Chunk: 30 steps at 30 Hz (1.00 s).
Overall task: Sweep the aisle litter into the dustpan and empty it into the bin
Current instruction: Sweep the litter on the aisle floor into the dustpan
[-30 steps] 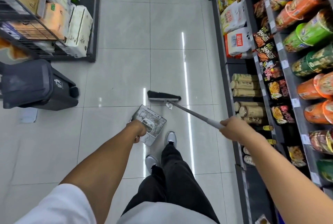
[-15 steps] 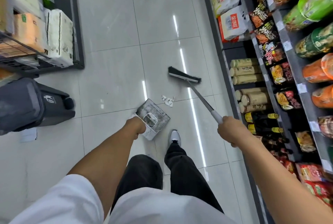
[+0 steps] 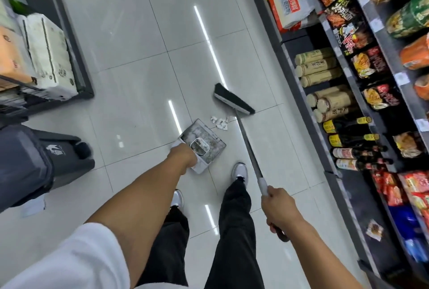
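Note:
A small heap of white paper scraps (image 3: 219, 122) lies on the tiled aisle floor. Just left of it a dirty white dustpan (image 3: 204, 135) rests on the floor with its mouth toward the scraps, and my left hand (image 3: 184, 155) grips its handle. The broom's black-bristled head (image 3: 233, 101) stands on the floor just beyond the scraps. Its grey handle (image 3: 248, 144) runs back to my right hand (image 3: 278, 207), which is closed round the white grip. A dark grey wheeled bin (image 3: 41, 161) stands at the left.
Stocked shelves (image 3: 348, 103) of noodles, bottles and snack packs line the right side. A low rack (image 3: 76, 68) with boxed tissues stands at the left, behind the bin. My two feet (image 3: 240, 171) are just behind the dustpan.
The broom head has lifted off the scraps and moved away from me to their far side, uncovering them. The dustpan stays put in my left hand. My view has shifted forward.

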Available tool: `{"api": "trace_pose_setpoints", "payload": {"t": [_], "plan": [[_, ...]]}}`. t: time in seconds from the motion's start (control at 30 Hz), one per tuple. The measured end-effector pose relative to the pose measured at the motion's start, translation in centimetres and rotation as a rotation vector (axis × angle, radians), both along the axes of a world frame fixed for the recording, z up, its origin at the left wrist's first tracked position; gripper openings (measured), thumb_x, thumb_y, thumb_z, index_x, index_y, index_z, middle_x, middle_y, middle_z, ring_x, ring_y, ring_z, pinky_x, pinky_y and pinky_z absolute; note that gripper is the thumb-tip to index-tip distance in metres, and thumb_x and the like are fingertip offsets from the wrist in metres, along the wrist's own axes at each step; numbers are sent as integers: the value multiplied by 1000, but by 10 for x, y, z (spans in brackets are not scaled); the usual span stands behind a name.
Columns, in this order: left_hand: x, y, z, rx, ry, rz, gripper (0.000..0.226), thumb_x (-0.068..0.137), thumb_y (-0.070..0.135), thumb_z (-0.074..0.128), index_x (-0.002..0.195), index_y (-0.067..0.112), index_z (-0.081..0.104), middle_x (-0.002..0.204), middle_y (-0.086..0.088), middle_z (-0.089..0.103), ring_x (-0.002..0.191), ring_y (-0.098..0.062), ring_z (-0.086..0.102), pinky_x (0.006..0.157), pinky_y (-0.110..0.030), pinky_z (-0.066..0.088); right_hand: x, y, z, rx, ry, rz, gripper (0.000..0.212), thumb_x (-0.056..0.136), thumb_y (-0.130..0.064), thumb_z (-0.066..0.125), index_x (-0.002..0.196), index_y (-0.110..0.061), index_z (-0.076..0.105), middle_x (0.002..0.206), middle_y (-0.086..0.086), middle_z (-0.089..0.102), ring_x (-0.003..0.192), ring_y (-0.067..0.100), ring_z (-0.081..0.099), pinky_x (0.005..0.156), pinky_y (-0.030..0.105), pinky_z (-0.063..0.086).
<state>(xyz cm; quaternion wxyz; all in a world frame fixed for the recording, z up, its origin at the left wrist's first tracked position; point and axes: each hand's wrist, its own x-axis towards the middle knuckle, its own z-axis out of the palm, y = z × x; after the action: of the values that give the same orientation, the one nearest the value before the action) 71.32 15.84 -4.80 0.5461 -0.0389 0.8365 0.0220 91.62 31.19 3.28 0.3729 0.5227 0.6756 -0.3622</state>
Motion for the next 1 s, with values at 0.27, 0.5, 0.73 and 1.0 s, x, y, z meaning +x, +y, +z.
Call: {"api": "trace_pose_setpoints", "payload": {"t": [0.27, 0.5, 0.73, 1.0], "plan": [[-6, 6, 4, 54, -3, -55, 42, 86, 11, 50, 129, 8, 50, 130, -6, 61, 110, -15, 65, 87, -25, 52, 26, -44, 103, -265, 125, -409, 35, 92, -45, 62, 81, -14, 73, 60, 6, 36, 41, 20, 30, 41, 23, 28], [-3, 6, -6, 56, -15, 56, 38, 86, 16, 63, 123, 8, 60, 72, -3, 53, 46, -13, 47, 30, -14, 39, 7, -15, 57, -40, 125, -257, 39, 96, -40, 48, 74, -7, 53, 61, 9, 45, 39, 24, 39, 40, 24, 33], [0, 5, -17, 47, 17, 69, 10, 87, 10, 59, 95, 15, 56, 60, -6, 43, 19, -15, 31, 29, -9, 29, 49, -52, 66, -160, 36, -112, 37, 99, -40, 43, 82, -10, 56, 62, 4, 51, 40, 20, 45, 40, 21, 37], [8, 10, -33, 64, 39, 120, 45, 84, 8, 60, 129, 8, 57, 67, -7, 51, 15, -9, 23, 32, -9, 29, 29, -11, 92, -108, 122, -253, 53, 93, -54, 54, 79, -3, 59, 61, 8, 43, 41, 22, 41, 41, 25, 38]]}}
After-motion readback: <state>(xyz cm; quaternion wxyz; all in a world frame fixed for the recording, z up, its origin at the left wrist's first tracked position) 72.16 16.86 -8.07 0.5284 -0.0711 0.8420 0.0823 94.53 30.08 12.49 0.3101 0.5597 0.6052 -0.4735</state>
